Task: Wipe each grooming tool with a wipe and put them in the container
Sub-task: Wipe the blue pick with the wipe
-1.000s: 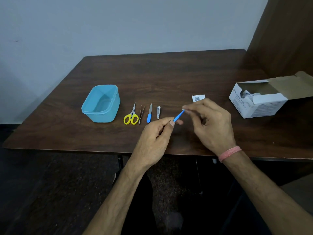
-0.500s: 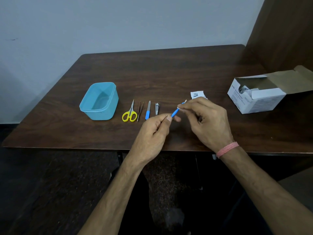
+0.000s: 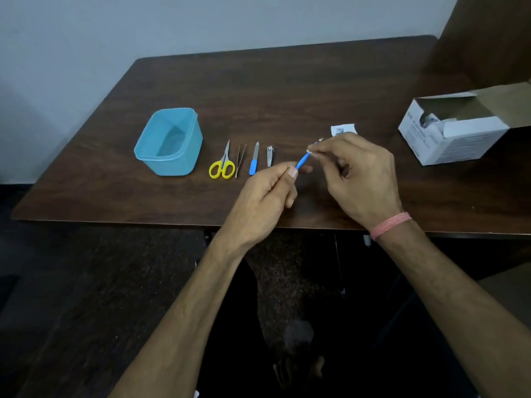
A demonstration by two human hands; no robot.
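Note:
My left hand (image 3: pixel 267 193) pinches the near end of a thin blue-handled tool (image 3: pixel 303 160) held above the table. My right hand (image 3: pixel 356 173) pinches a small white wipe (image 3: pixel 311 153) around the tool's upper part, and the metal tip pokes out past the fingers. On the table lie yellow-handled scissors (image 3: pixel 222 166), tweezers (image 3: pixel 240 159), a blue-handled nail file (image 3: pixel 254 159) and a nail clipper (image 3: pixel 270 156), side by side. The empty blue container (image 3: pixel 169 142) stands to their left.
A torn white wipe packet (image 3: pixel 343 129) lies just beyond my right hand. An open white cardboard box (image 3: pixel 454 130) of wipes sits at the table's right side. The table's front edge (image 3: pixel 115 222) runs below my wrists. A wall stands behind.
My hands stay nearly in the same place. The right fingers have shifted slightly along the blue tool with the wipe. The view has tilted a little.

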